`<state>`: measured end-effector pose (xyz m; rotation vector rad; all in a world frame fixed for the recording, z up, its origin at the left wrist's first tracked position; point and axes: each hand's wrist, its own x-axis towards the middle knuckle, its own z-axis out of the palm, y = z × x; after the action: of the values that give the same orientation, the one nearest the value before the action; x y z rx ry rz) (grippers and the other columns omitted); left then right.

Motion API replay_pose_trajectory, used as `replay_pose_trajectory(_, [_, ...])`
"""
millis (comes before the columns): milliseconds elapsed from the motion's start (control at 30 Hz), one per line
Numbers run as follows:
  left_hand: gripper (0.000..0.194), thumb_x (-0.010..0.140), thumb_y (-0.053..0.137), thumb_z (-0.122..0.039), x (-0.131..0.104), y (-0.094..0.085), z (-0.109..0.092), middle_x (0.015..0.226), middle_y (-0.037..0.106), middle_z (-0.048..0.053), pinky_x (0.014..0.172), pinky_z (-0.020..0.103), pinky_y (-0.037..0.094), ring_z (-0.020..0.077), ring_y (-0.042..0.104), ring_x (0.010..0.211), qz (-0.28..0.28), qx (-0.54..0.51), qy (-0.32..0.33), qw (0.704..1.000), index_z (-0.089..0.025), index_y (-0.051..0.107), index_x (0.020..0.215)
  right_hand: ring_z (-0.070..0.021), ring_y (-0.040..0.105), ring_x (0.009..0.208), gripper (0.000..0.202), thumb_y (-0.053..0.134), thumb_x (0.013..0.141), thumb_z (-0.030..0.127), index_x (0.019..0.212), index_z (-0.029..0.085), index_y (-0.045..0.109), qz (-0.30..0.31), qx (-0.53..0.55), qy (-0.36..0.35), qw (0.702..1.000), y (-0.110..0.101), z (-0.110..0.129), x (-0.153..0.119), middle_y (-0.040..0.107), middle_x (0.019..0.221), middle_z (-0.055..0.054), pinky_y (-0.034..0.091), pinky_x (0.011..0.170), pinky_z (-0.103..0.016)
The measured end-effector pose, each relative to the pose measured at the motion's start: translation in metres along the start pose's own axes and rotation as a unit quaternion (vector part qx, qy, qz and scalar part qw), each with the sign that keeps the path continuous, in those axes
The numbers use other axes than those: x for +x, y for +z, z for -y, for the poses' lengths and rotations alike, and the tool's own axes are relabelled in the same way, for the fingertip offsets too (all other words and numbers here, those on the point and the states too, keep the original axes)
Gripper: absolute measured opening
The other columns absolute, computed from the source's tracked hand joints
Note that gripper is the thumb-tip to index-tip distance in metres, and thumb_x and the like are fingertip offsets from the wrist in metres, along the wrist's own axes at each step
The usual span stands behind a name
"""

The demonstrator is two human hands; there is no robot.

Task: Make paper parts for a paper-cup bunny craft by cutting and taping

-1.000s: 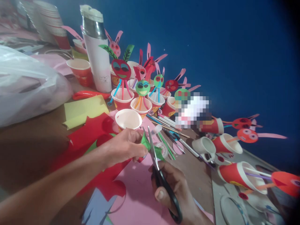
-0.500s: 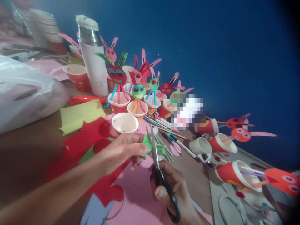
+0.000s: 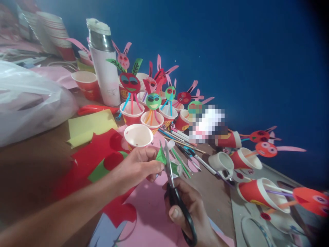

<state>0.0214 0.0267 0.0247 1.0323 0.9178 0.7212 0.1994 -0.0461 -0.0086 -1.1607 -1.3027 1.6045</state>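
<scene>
My left hand (image 3: 144, 163) pinches a small piece of green paper (image 3: 161, 157) between thumb and fingers. Black-handled scissors (image 3: 172, 181) are held in my right hand (image 3: 189, 204), thumb and fingers at the handle loops. The blades point away from me, slightly parted, right beside the green paper. Whether they touch its edge I cannot tell. Beneath both hands lies a pink sheet (image 3: 144, 209), and cut red paper (image 3: 87, 161) spreads to the left under my forearm. Just beyond my left hand stands a paper cup (image 3: 138, 135) with nothing visible inside.
Several paper cups with paper-faced straw figures (image 3: 130, 83) stand along the blue wall, others lie tipped at right. A white bottle (image 3: 104, 68) rises behind. A plastic bag (image 3: 31, 103) and yellow paper (image 3: 92, 127) sit left. Pens (image 3: 203, 163) and a white mug (image 3: 221, 164) lie right.
The green paper has turned a little and less of it shows beyond my left thumb. The scissors stay close beside it. The whole view has shifted slightly.
</scene>
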Motion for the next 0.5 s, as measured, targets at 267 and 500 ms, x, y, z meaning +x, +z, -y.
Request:
replay_pose_trajectory(267, [0.009,0.068,0.056,-0.02,0.0021,-0.0014,0.0022,0.054,0.051,-0.002,0.046,0.023,0.04,0.0087,0.045,0.046,0.024,-0.037,-0.012,0.999,-0.015,0.053,0.06,-0.0088,0.034,0.051,0.045,0.074,0.064,0.049,0.088,0.019,0.05,-0.006,0.024,0.011,1.0,0.0019,0.0018,0.0004,0.048,0.059,0.005,0.027,0.047,-0.022])
replay_pose_trajectory(500, [0.009,0.066,0.056,-0.019,0.0021,-0.0031,0.0,0.053,0.054,-0.001,0.046,0.021,0.038,0.0083,0.047,0.047,0.021,-0.029,-0.007,0.999,-0.013,0.056,0.059,-0.0084,0.034,0.05,0.046,0.074,0.064,0.049,0.09,0.018,0.051,0.001,0.025,0.009,1.0,0.003,0.0004,-0.0003,0.048,0.059,0.005,0.026,0.046,-0.022])
